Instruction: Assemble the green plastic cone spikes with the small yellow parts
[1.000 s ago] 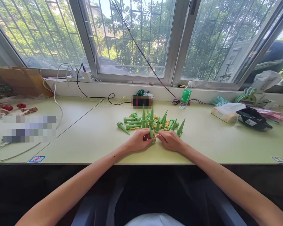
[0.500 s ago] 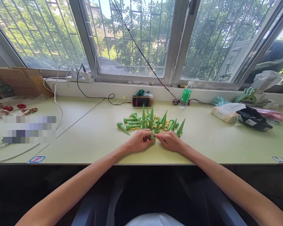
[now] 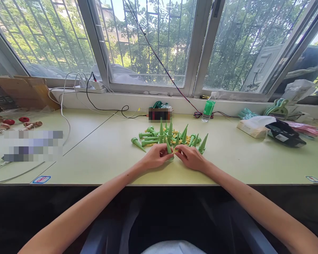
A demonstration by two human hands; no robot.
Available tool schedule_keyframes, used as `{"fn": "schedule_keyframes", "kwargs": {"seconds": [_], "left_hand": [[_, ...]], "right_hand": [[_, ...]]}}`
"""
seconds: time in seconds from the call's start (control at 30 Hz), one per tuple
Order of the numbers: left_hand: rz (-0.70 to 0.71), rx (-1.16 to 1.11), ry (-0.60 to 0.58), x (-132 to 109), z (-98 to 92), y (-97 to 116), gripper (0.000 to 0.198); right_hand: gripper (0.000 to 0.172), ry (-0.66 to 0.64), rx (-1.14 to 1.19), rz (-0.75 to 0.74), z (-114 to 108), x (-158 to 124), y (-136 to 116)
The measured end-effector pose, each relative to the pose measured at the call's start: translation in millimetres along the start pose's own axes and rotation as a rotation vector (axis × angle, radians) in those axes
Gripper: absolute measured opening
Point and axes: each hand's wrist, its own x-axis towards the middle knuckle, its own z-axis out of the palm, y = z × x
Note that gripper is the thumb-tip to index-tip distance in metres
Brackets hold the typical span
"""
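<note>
My left hand (image 3: 157, 156) is closed around a green plastic watering spike (image 3: 169, 147), its pointed end up and tilted slightly left. At the spike's right side, the fingertips of my right hand (image 3: 188, 156) pinch a small yellow piece (image 3: 176, 150), mostly hidden by the fingers. Just beyond my hands, several more green spikes stand point up, such as one spike (image 3: 202, 144) at the right. Others lie in a heap, with a loose spike (image 3: 138, 144) at its left edge. Small yellow pieces (image 3: 184, 142) are scattered among them.
A water bottle (image 3: 208, 107) stands at the back by the window. To the right are a tissue pack (image 3: 250, 127) and a black item (image 3: 285, 133). White cables (image 3: 66, 121) cross the left side of the table (image 3: 95, 162), near wooden and red pieces (image 3: 23, 120).
The spike in my left hand has tilted and shows more of its length. My right fingers have shifted slightly up and opened a little from a tighter curl beside it.
</note>
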Motion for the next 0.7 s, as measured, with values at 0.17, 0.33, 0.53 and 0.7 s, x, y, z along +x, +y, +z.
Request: {"fn": "schedule_keyframes", "kwargs": {"seconds": [0.17,0.33,0.53,0.7], "left_hand": [[-0.058,-0.094,-0.003,-0.3,0.4,-1.0,0.038],[-0.047,-0.089,-0.018,-0.3,0.5,-1.4,0.036],[-0.018,-0.029,-0.029,-0.7,0.5,-4.1,0.028],[0.051,0.091,-0.015,-2.4,1.4,-8.3,0.020]], "right_hand": [[0.022,-0.008,-0.027,-0.042,1.2,-2.2,2.8],[0.022,-0.038,-0.006,-0.098,0.1,-1.3,5.3],[0.024,-0.012,0.024,-0.152,-1.0,0.0,4.5],[0.025,-0.057,0.000,-0.156,-1.3,1.0,3.7]]}}
